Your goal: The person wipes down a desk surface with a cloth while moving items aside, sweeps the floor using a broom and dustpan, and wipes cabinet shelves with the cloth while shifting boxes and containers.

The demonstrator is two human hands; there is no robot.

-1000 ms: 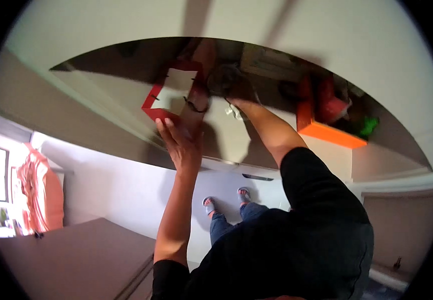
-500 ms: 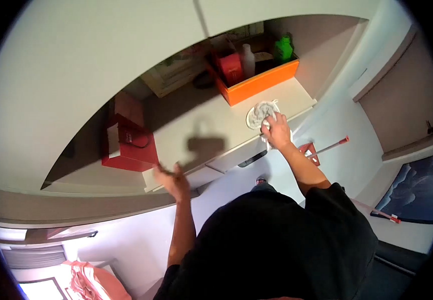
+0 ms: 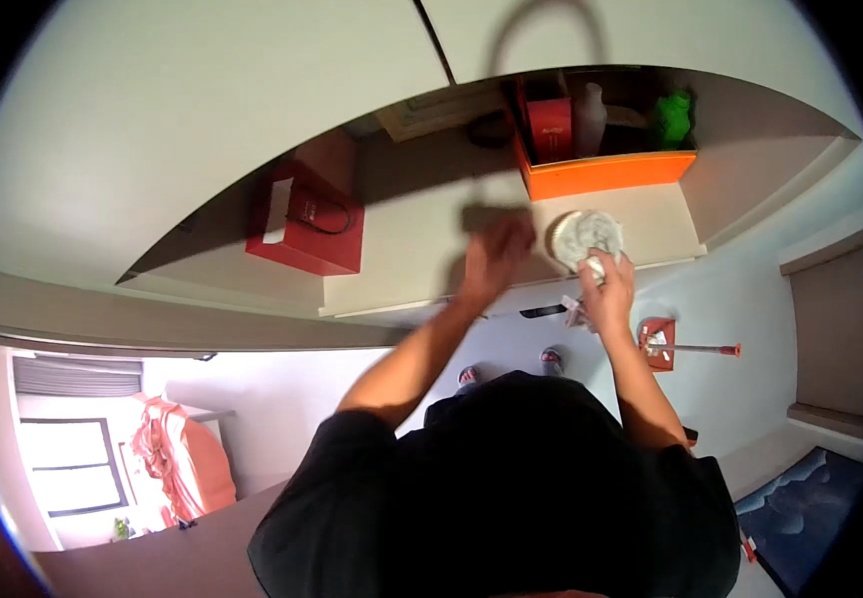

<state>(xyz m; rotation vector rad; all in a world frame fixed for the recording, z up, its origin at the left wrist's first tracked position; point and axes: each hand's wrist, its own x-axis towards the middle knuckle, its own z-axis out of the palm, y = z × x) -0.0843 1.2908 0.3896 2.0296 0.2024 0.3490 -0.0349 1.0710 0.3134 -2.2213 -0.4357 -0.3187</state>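
Observation:
My right hand [image 3: 609,291] is closed on a crumpled white cloth [image 3: 598,261] at the front of the shelf [image 3: 412,239]. The cloth lies over a round, pale, shallow dish-like thing [image 3: 559,239] whose rim shows on its left side, and a loose end hangs below my fingers. To the left, my left hand [image 3: 497,261] reaches over the middle of the shelf, its fingers smeared by motion. An orange box [image 3: 611,177] stands just behind the round thing, holding a red box [image 3: 551,130], a pale bottle [image 3: 591,122] and a green bottle [image 3: 673,118].
On the shelf's left stands a red paper bag [image 3: 312,229] with a dark handle. Below the shelf front is a drawer with a dark handle [image 3: 543,312]. A red dustpan [image 3: 658,344] with a long handle is on the floor to the right, near my feet.
My left hand has moved right, from beside the red paper bag to the middle of the shelf. The right hand stays on the cloth at the round thing. The camera view has turned.

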